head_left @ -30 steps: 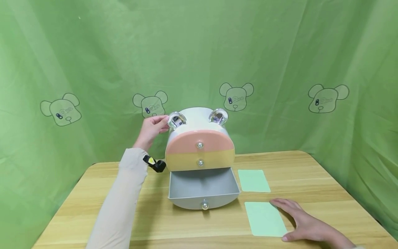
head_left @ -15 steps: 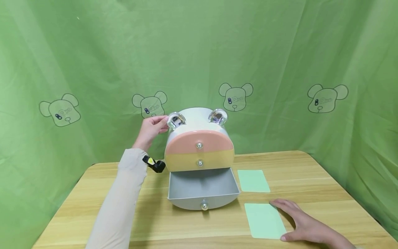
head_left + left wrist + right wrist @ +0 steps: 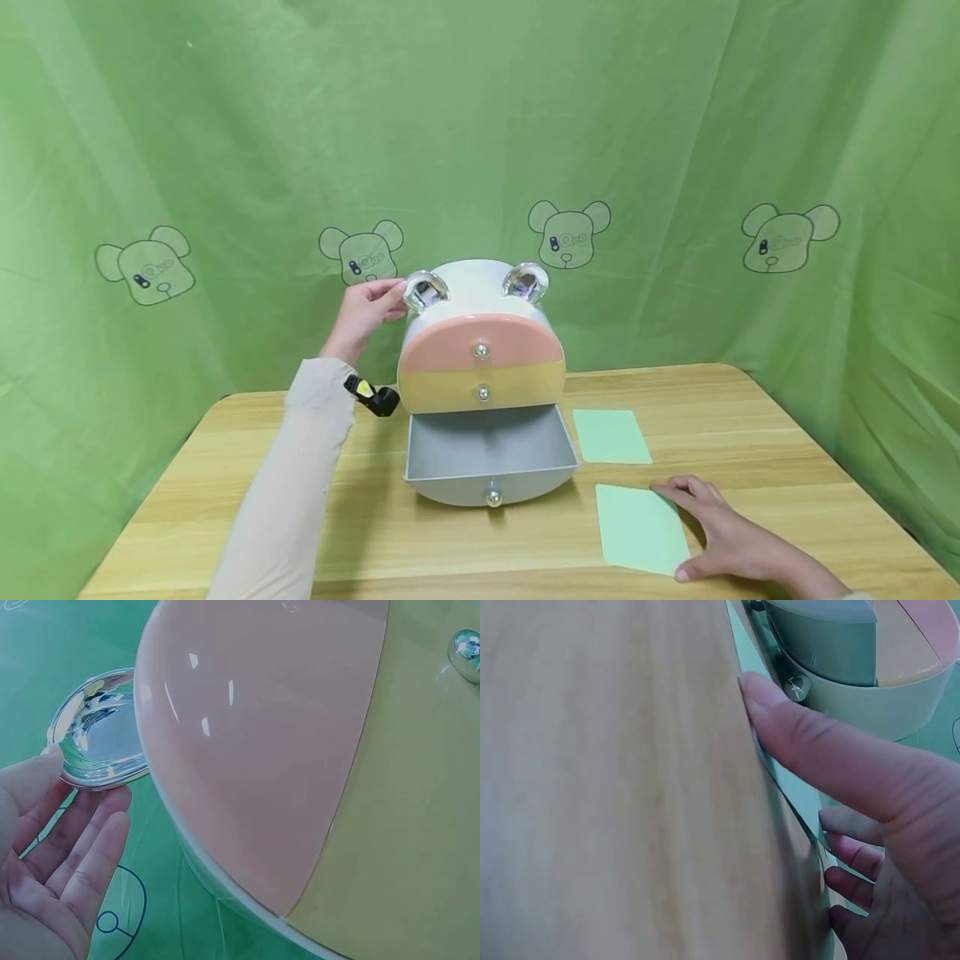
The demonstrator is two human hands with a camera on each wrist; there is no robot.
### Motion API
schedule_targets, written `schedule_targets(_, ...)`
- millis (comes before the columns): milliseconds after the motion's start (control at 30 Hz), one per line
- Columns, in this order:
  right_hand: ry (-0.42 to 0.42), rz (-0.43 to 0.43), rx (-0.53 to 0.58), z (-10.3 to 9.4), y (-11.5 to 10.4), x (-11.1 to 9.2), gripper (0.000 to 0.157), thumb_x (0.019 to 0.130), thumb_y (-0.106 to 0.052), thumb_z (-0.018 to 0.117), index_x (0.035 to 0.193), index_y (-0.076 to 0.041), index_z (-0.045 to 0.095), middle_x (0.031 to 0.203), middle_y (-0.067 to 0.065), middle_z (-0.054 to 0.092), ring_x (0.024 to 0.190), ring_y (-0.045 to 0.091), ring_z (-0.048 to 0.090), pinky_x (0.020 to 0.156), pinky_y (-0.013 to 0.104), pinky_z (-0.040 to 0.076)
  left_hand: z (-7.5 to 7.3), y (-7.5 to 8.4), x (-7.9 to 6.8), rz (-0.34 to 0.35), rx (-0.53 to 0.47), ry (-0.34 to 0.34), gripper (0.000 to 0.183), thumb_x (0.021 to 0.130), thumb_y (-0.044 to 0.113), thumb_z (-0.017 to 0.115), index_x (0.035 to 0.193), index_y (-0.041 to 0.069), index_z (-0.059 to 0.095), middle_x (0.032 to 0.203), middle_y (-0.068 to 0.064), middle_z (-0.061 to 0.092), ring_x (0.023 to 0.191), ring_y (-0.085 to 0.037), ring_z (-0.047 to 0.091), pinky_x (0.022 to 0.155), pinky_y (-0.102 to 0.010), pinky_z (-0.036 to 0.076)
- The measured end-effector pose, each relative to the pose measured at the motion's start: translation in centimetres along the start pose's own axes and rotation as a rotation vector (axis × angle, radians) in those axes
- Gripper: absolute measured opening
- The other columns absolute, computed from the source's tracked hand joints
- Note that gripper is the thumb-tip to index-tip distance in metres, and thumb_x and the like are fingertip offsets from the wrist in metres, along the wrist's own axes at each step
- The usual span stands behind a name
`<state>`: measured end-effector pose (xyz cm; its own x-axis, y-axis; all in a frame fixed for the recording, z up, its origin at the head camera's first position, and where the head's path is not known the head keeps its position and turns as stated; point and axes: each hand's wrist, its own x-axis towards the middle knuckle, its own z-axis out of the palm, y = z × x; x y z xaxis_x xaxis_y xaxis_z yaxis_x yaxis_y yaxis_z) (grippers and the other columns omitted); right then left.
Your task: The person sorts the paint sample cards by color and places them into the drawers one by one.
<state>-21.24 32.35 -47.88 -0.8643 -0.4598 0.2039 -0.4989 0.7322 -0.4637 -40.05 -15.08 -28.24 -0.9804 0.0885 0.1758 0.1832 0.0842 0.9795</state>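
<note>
A small desktop drawer box [image 3: 480,333] with a white body and shiny silver ears stands mid-table. Its grey bottom drawer [image 3: 491,454] is pulled out, and nothing shows inside. My left hand [image 3: 363,315] pinches the box's left ear [image 3: 101,727] between thumb and fingertips. At the lower right, my right hand [image 3: 723,533] holds a light green card [image 3: 641,529] by its right side, thumb at the near corner and fingers at the far one. In the right wrist view the thumb [image 3: 795,735] lies on the card's edge, with a dark gap under the card.
A second green card [image 3: 612,436] lies flat on the wooden table [image 3: 750,433], beyond the held one and right of the drawer. The pink and yellow drawers [image 3: 480,367] above are closed. Green curtains [image 3: 480,125] with bear drawings surround the table.
The held card has shifted and turned slightly under my right hand, its left edge moving right. The right fingers are bent a little more. My left hand stays on the ear.
</note>
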Motion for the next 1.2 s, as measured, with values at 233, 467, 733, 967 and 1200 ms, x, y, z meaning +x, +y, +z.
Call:
schedule_targets(233,0.047,0.014,-0.050,0.2,-0.5,0.1,0.098,0.054,-0.049,0.086,0.134,-0.008,0.047,0.129,0.006,0.044,0.112,-0.013,0.022,0.080,0.026,0.045,0.0,0.2,-0.2,0.002,0.001,-0.002,0.034,0.093,0.019,0.061,0.122,0.002,0.059,0.114,-0.013,0.065,0.098,-0.024,0.063,0.086,-0.025,0.054)
schedule_targets(467,0.010,0.046,0.009,0.0,-1.1,-0.1,0.099,0.059,-0.045,0.085,0.140,-0.011,0.038,0.133,0.009,0.045,0.115,-0.007,0.031,0.084,0.019,0.043,0.0,0.1,-0.2,0.011,-0.004,0.003,0.033,0.093,0.018,0.060,0.122,0.002,0.059,0.110,-0.011,0.066,0.097,-0.025,0.063,0.083,-0.024,0.055)
schedule_targets(733,-0.020,0.094,0.246,-0.2,-0.8,0.4,0.098,0.070,-0.030,0.082,0.144,0.000,0.025,0.102,0.015,0.051,0.087,-0.002,0.044,0.064,0.014,0.040,0.1,0.1,-0.3,0.013,-0.012,0.006,0.033,0.093,0.018,0.060,0.121,0.002,0.059,0.106,-0.009,0.067,0.091,-0.020,0.064,0.084,-0.026,0.055)
schedule_targets(967,0.026,0.089,0.523,0.0,0.1,0.7,0.070,0.088,-0.007,0.065,0.142,0.008,0.023,0.083,0.009,0.042,0.065,0.011,0.044,0.048,0.028,0.041,0.0,0.0,-0.1,0.002,-0.001,0.002,0.033,0.093,0.020,0.061,0.122,0.003,0.059,0.113,-0.013,0.065,0.097,-0.024,0.063,0.086,-0.026,0.055)
schedule_targets(1200,0.000,0.157,0.703,-0.2,0.6,1.1,0.057,0.096,-0.004,0.050,0.143,0.005,0.020,0.089,0.011,0.044,0.069,0.014,0.058,0.061,0.030,0.056,0.0,0.0,-0.1,0.002,-0.003,0.007,0.034,0.092,0.020,0.061,0.122,0.003,0.059,0.112,-0.013,0.065,0.090,-0.018,0.064,0.085,-0.026,0.055)
